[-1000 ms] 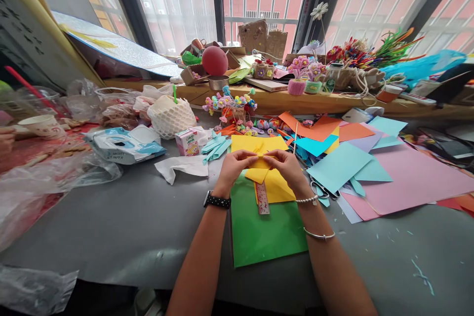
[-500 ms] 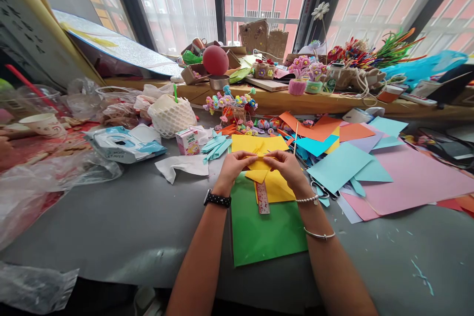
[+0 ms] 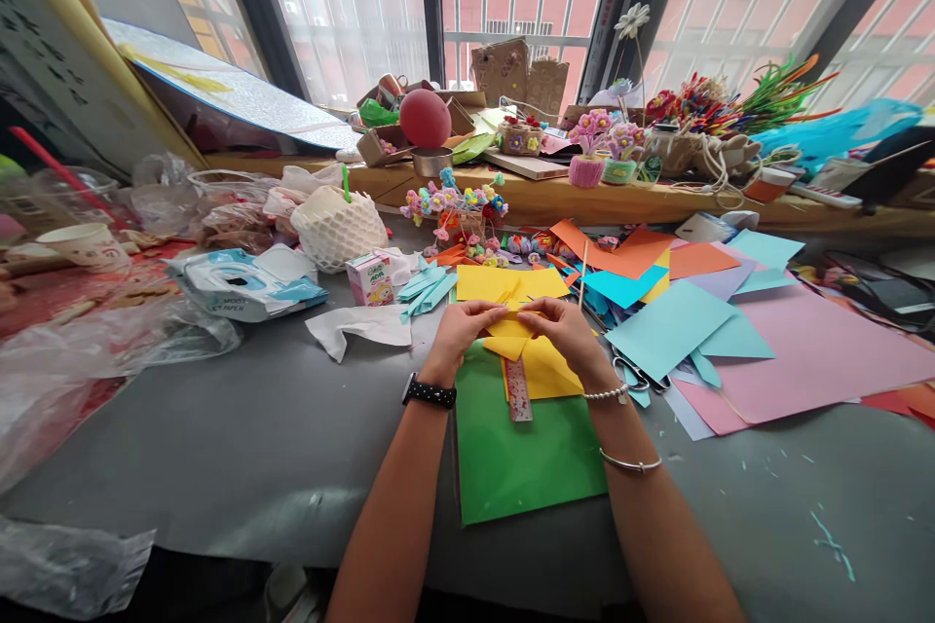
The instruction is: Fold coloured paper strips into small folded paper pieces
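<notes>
My left hand [image 3: 462,331] and my right hand [image 3: 564,331] meet over the middle of the work area. Between them, thumbs and fingertips pinch a small yellow paper piece [image 3: 515,315], partly covered by the fingers. Below the hands lie more yellow paper [image 3: 551,372] and a narrow patterned ruler-like strip [image 3: 518,394]. These rest on a green sheet [image 3: 532,467]. Just beyond the fingertips is another yellow sheet [image 3: 478,281] with loose yellow strips on it.
On the right are turquoise sheets [image 3: 668,326], a large pink sheet [image 3: 818,355] and scissors [image 3: 634,376]. Folded light-blue paper strips [image 3: 430,288], a tissue [image 3: 361,331] and a wipes pack [image 3: 244,284] lie left. Behind stands a basket of small flowers [image 3: 459,219].
My fingertips have shifted very slightly on the yellow paper piece. Everything else looks the same.
</notes>
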Demonstrator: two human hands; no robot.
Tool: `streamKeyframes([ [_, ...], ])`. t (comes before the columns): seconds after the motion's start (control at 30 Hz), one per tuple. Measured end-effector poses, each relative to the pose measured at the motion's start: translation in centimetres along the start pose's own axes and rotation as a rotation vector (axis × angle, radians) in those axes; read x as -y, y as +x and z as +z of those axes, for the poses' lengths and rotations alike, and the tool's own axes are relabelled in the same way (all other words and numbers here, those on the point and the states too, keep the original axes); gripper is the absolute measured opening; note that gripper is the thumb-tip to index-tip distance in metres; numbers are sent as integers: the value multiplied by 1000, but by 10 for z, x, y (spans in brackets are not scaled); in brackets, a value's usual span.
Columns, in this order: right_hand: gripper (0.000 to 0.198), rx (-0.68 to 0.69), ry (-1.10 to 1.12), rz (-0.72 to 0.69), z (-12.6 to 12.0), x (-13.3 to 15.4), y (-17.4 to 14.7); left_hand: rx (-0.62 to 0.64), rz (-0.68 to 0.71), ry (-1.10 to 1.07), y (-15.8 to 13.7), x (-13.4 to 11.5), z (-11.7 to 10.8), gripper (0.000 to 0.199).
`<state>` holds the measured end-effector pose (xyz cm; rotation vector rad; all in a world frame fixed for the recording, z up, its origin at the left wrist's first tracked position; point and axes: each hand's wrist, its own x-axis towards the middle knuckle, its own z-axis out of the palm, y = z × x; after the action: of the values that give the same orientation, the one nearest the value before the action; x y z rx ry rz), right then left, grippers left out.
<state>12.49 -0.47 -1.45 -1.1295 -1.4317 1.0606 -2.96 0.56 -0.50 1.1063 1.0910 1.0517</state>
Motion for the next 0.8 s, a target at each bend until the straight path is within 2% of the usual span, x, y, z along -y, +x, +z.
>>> streamKeyframes([
  [0.27,35,5,-27,80,-1,1,0,12,27,-3,0,0,0,27],
  [0.57,30,-57,-91,12,0,-1,0,-4,48,38,0,0,2,27],
  [0.8,30,-112,-126,-14,3,2,-2,-70,54,39,0,-1,1,27],
])
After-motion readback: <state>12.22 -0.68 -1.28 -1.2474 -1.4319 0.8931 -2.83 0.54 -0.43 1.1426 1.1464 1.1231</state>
